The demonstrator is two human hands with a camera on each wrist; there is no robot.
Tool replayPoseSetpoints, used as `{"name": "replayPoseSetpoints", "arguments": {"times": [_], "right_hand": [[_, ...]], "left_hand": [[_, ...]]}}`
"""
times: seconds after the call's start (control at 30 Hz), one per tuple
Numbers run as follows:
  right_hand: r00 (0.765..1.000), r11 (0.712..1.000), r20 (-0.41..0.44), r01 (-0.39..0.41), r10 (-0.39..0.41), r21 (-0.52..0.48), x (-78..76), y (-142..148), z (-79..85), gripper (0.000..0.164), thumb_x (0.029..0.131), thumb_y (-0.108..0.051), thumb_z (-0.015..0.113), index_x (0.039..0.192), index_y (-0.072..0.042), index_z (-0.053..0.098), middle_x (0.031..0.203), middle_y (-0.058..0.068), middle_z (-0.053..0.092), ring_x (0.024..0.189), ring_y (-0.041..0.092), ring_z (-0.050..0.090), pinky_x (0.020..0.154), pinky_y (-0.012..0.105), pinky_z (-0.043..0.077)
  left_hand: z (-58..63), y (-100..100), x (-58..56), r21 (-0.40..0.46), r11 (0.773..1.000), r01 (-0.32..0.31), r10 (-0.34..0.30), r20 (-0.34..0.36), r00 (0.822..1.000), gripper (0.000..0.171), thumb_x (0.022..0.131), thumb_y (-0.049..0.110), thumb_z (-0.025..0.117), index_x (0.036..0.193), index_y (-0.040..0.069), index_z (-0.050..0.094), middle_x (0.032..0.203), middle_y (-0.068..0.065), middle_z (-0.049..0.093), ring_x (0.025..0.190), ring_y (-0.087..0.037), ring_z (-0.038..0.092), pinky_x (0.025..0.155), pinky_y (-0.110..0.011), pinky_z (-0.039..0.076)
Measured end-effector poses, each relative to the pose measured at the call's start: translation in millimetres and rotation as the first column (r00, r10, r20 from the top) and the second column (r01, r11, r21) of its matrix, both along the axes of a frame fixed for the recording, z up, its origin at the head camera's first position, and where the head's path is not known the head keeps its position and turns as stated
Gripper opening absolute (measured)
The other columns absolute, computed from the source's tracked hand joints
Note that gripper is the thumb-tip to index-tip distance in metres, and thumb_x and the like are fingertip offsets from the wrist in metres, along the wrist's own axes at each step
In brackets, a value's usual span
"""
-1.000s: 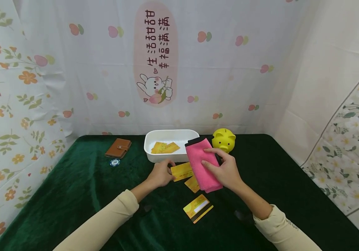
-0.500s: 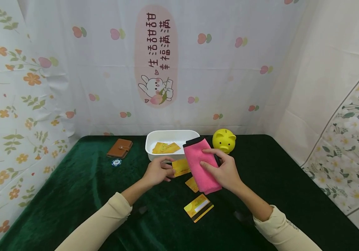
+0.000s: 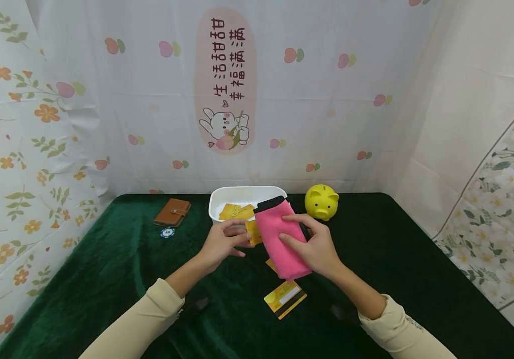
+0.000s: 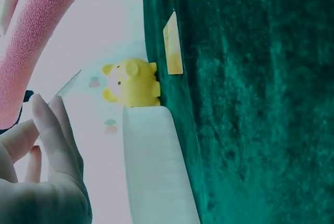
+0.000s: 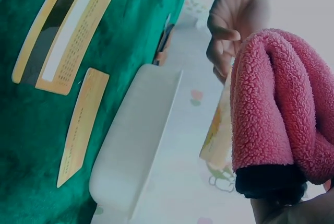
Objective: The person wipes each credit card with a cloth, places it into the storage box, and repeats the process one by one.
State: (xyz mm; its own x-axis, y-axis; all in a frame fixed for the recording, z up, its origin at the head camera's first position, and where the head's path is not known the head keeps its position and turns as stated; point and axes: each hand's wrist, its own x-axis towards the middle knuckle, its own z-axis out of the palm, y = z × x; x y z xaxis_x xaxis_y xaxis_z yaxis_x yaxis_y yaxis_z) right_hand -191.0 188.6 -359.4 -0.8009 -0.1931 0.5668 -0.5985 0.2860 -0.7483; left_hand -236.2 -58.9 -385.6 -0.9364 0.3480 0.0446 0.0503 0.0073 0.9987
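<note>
Near the white tub (image 3: 268,194), the left hand (image 3: 219,244) pinches a gold bank card (image 3: 254,232), likely light, stiff and slick, best held by its edges, beside the soft-looking plush pink cloth (image 3: 276,237) the right hand (image 3: 320,248) grips.

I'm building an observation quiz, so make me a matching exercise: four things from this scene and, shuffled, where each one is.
1. Pink fabric
2. Brown wallet
3. Yellow piggy bank
4. Black-striped card

A. Near the far edge, right of the white tray
B. On the green cloth, nearest the camera
C. Held by the right hand
D. Beside the blue-and-white chip

Pairs: 1-C, 2-D, 3-A, 4-B
</note>
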Motion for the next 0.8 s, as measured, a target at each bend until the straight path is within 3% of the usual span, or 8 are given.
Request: {"name": "replayPoseSetpoints", "arguments": {"times": [0.13, 0.37, 0.8], "right_hand": [[1.000, 1.000, -0.031, 0.000, 0.000, 0.012, 2.6, -7.1, 4.4, 0.037, 0.084, 0.008, 0.073, 0.119, 0.000, 0.064, 0.117, 0.018, 0.063, 0.097, 0.028, 0.060, 0.071, 0.031, 0.057], [0.994, 0.999, -0.110, -0.003, 0.007, 0.035, 19.7, -22.9, 31.1, 0.033, 0.082, 0.013, 0.072, 0.113, 0.007, 0.064, 0.109, 0.020, 0.065, 0.094, 0.022, 0.060, 0.074, 0.027, 0.056], [0.990, 0.999, -0.141, 0.019, -0.012, 0.048, 19.3, -29.5, 32.2, 0.033, 0.081, 0.010, 0.074, 0.112, 0.006, 0.066, 0.110, 0.020, 0.065, 0.096, 0.027, 0.060, 0.077, 0.027, 0.055]], "left_hand": [[2.3, -0.7, 1.7, 0.046, 0.999, 0.017, -0.018, 0.006, 1.000, 0.042, 0.097, 0.013, 0.065, 0.136, 0.000, 0.053, 0.120, -0.020, 0.067, 0.091, -0.025, 0.072, 0.067, -0.032, 0.059], [6.2, -1.4, 5.3, 0.112, 0.993, 0.042, -0.042, 0.000, 0.999, 0.041, 0.099, 0.013, 0.062, 0.137, 0.003, 0.054, 0.124, -0.018, 0.066, 0.093, -0.022, 0.071, 0.067, -0.030, 0.058], [8.2, 0.9, 8.7, 0.226, 0.968, 0.112, -0.104, -0.046, 0.994, 0.045, 0.099, 0.011, 0.062, 0.140, -0.003, 0.050, 0.117, -0.010, 0.070, 0.089, -0.017, 0.071, 0.066, -0.025, 0.055]]}}
